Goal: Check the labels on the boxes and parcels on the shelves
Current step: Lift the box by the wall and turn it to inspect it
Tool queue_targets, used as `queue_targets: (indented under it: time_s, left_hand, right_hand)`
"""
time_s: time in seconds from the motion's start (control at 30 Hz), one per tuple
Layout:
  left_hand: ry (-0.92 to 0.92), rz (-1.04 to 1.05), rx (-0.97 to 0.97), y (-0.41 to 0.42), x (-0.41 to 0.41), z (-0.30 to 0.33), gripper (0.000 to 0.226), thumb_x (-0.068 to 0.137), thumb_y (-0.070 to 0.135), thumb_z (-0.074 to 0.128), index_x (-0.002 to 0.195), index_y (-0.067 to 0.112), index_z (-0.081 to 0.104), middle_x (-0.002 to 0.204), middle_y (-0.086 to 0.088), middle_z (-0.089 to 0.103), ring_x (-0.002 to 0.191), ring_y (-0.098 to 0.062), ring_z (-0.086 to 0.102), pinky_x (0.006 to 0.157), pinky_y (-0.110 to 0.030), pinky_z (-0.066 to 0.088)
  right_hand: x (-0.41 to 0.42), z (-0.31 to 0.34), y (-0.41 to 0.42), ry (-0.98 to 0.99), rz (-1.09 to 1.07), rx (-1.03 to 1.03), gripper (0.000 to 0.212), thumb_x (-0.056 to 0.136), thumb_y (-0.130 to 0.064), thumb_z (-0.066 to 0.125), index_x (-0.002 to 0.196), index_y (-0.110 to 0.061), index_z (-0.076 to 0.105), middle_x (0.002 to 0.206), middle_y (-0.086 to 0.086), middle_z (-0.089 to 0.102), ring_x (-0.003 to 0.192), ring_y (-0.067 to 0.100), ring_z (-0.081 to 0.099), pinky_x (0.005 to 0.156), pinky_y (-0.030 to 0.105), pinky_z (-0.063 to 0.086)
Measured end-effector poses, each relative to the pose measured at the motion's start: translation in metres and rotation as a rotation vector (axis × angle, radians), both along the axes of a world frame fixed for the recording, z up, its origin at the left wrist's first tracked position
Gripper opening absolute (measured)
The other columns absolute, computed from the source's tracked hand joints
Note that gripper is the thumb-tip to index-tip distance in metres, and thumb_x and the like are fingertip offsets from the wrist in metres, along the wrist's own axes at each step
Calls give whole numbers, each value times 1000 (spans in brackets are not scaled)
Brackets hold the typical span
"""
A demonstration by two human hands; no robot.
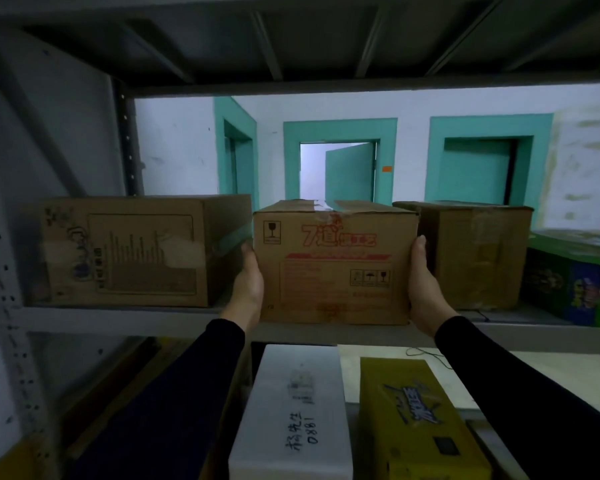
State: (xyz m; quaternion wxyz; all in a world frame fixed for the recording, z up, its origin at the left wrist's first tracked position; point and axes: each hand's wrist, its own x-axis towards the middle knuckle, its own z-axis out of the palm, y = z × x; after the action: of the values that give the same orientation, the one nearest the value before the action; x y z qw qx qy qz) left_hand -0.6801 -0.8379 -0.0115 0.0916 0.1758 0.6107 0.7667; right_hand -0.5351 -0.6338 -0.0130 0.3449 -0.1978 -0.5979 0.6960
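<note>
Head view: the left hand [248,282] and right hand [426,289] clasp opposite sides of the red-printed cardboard box [333,265], which sits at the shelf's [118,318] front edge between two plainer cartons [132,251] [478,254], printed face forward.

- Both arms reach forward and up, toward 12 o'clock, in long dark sleeves that end at the wrists.
- The left hand [248,285] stands on edge, palm turned inward toward 3 o'clock, thumb up, pressed flat to the left side of what it holds.
- The right hand [425,289] mirrors it, palm facing 9 o'clock, thumb pointing up along the right side.
- The fingers of both hands are hidden behind, so their curl cannot be told.
- The wrists sit level with each other, well apart.
</note>
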Motion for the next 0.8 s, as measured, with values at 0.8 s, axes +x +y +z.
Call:
queue_targets:
  time_s: [0.8]
  left_hand:
    - [-59,76,-98,26,-45,-3,69,103,59,13,138,15,53,131,-11,60,117,-27,56,93,-36,38]
  right_hand:
    - [-36,-2,9,30,-68,-37,83,75,-89,42,140,-39,53,138,3,61,126,28,56,113,61,35]
